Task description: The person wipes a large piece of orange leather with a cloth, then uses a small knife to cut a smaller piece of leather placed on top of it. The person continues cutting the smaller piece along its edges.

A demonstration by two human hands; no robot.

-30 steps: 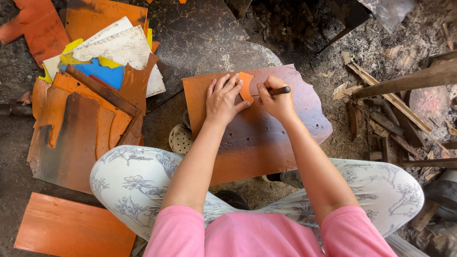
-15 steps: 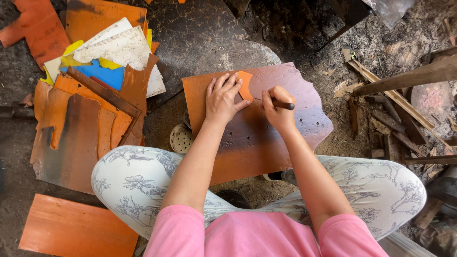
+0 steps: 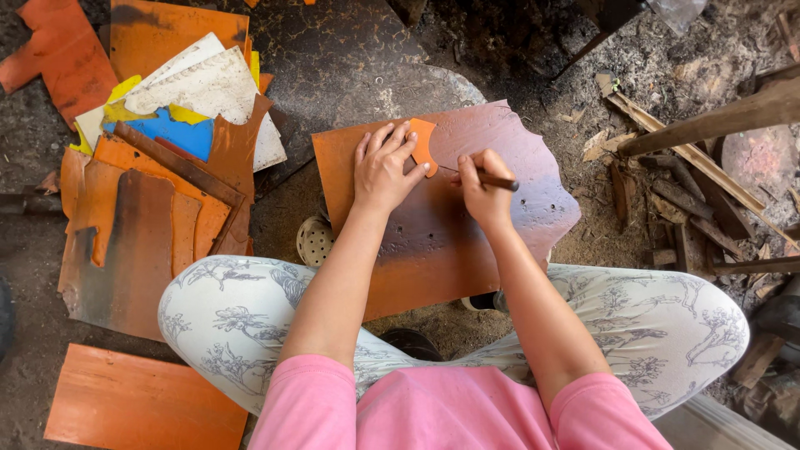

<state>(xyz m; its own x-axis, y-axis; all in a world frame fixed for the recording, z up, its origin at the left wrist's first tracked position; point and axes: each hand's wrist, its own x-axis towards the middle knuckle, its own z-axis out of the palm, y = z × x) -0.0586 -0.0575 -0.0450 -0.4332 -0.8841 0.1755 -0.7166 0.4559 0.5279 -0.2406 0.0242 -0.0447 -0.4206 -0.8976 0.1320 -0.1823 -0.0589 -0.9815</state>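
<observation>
Person sitting cross-legged w/ large orange-brown leather sheet (image 3: 433, 242) lying across lap. Left hand (image 3: 382, 171) is pressing small orange template piece (image 3: 423, 143) flat, fingers spread. Right hand (image 3: 483, 193), fingers closed round dark pen-like tool (image 3: 492, 178), is tracing beside it; next move prob. needs template kept steady.

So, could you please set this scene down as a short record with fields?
Setting: person seated on dirt ground
Left hand: flat on a small orange template, pressing it to the sheet
Right hand: grips a dark pencil-like tool, tip beside the template
Work surface: large orange-brown sheet with a scalloped edge, resting over the lap
Nearby: pile of orange, blue and yellow offcuts to the left; wood scraps to the right
</observation>
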